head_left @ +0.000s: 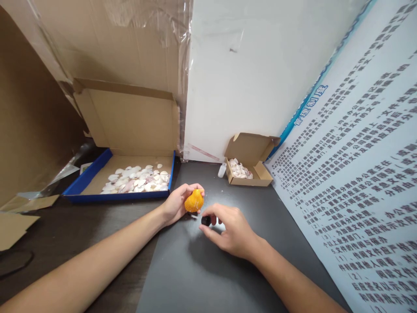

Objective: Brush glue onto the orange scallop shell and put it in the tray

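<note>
An orange ribbed shell is held upright between the fingers and thumb of my left hand, above the dark grey mat. Just right of it, my right hand pinches a small black cylindrical piece between thumb and fingers. A small dark thing with a pale tip lies just under the shell; I cannot make out what it is. The shell and the black piece are apart. Past my hands, a small whitish bottle stands beside the small cardboard box.
At the back left, a blue-edged open box holds many pale shells. The small cardboard box at the back right holds more shells. Cardboard pieces lie at the far left. A printed sheet slopes along the right side.
</note>
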A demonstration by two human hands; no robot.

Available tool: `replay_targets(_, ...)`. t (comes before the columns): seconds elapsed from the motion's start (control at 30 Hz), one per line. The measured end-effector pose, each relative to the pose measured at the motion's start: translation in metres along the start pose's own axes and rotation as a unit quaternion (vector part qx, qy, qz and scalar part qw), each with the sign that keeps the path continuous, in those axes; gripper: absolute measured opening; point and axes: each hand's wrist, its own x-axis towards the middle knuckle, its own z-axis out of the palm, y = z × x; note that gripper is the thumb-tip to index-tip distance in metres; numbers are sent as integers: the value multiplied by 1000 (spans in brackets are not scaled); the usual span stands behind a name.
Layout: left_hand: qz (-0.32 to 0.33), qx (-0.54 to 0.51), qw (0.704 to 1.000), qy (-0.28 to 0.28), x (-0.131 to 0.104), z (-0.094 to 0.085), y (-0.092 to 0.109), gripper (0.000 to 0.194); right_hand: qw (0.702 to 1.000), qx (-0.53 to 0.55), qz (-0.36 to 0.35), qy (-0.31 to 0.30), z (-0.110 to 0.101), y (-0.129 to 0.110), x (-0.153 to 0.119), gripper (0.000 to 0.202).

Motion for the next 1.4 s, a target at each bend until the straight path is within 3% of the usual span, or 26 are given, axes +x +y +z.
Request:
replay_targets(0.23, -5, 8, 1000, 7, -1, 3, 4, 20, 987, -20, 83, 135, -1, 10, 3, 13)
replay_targets(0.33, -4, 8, 1000, 7, 0, 4, 3, 20, 989, -28, 89, 111, -1, 12, 3, 12)
replay_targets(0.5, -6, 10, 1000, 8, 0, 2, 2, 20, 999, -10, 29, -29, 0, 7, 0, 12)
replay_targets(0.57, -7, 11, 1000, 5, 0, 2, 3, 20, 1000, -11, 22, -12, 1, 7, -1, 12)
replay_targets(0.7, -1, 14, 1000, 4, 0, 2, 3, 19, 993, -56, 26, 106, 0, 8, 1, 11)
replay_targets(0.8, -3, 15, 1000, 11, 0, 1, 2, 19, 981, -122, 27, 151, -2, 9, 3, 9)
replay_targets(0.9, -4, 11, 1000, 11, 1, 0, 0, 20, 978, -155, 8, 142, -3, 6, 4, 9)
replay_targets(1.17, 8, -1, 1000, 9, 1, 1, 1, 19, 988, -126, -79, 44, 6, -8, 1, 8)
replay_targets(1.4, -3, 8, 1000, 3, 1, -2, -1, 19, 979, -138, -3, 147, -1, 1, 4, 8)
